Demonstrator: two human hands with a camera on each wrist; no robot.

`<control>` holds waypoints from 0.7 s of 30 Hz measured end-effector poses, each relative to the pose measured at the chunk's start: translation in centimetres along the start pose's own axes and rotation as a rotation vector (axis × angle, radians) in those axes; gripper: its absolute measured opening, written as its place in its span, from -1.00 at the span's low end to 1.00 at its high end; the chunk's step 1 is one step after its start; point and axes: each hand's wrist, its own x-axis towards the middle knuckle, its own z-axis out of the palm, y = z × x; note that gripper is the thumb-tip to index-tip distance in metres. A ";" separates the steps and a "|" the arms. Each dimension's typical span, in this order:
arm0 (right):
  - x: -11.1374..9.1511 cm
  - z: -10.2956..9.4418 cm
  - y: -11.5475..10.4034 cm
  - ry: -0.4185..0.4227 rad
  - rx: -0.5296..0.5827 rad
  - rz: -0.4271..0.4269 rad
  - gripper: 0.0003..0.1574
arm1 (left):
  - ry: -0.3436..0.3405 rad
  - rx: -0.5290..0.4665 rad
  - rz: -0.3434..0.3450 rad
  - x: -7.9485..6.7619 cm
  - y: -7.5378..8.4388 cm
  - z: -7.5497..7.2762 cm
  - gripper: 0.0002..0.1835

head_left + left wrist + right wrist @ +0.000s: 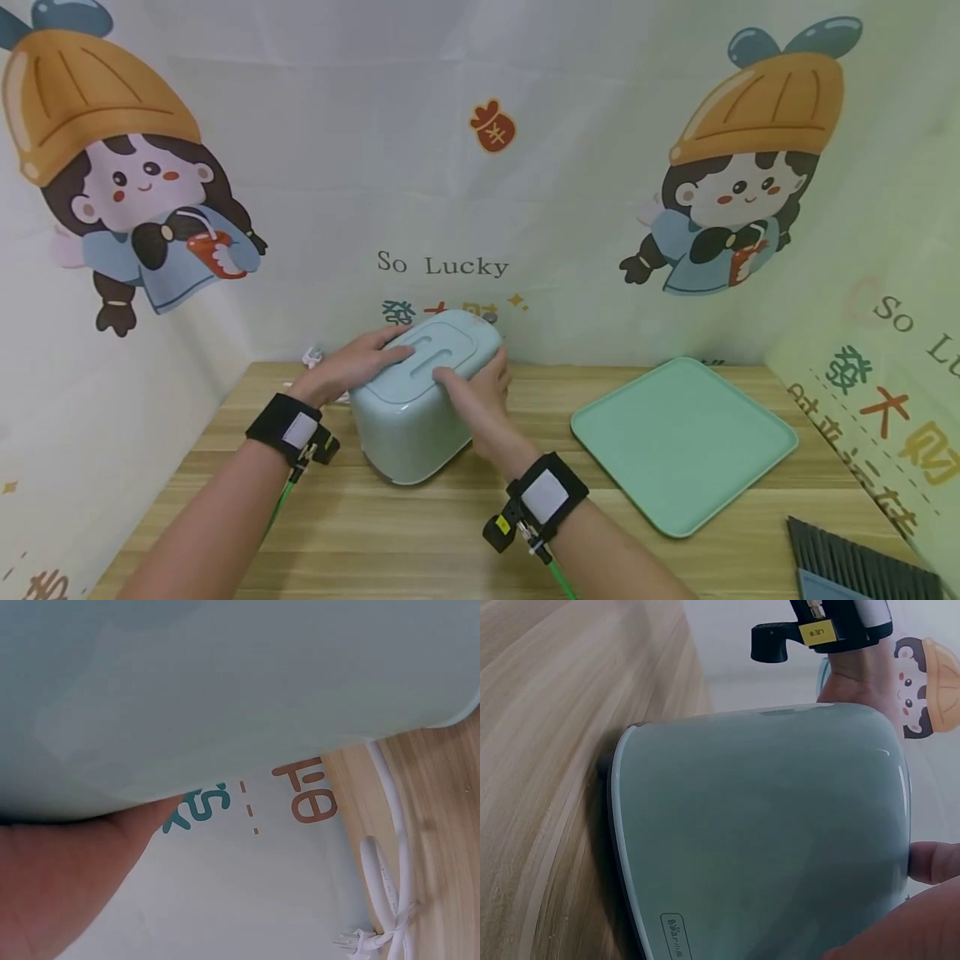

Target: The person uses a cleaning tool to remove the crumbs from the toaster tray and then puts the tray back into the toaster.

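Note:
A glossy pale blue-green toaster (412, 437), with two long slot shapes on its rounded top, stands at an angle on the wooden table. My left hand (351, 365) grips its far left side, thumb laid over the top edge. On the opposite side my right hand (480, 400) holds it, its thumb on the top and its fingers wrapped round the right end. The right wrist view shows the toaster's smooth side (765, 817) with a small logo; whether every foot touches the table cannot be told. A tied white power cord (401, 855) lies behind it.
A green square tray (682, 450) lies to the right of the toaster. At the lower right corner is a dark-bristled brush (862, 554) with a blue body. A printed cloth (570, 217) hangs behind the table and along both sides.

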 end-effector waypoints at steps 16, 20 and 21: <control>0.8 -1.6 0.7 -0.079 -0.027 -0.058 0.28 | 0.112 -0.009 -0.050 -1.8 1.6 2.7 -0.36; 0.9 -2.3 0.9 -0.112 -0.008 -0.075 0.25 | 0.148 -0.044 -0.074 -2.3 2.2 3.9 -0.35; 0.9 -2.5 1.0 -0.119 0.000 -0.081 0.24 | 0.157 -0.058 -0.084 -2.4 2.4 4.2 -0.34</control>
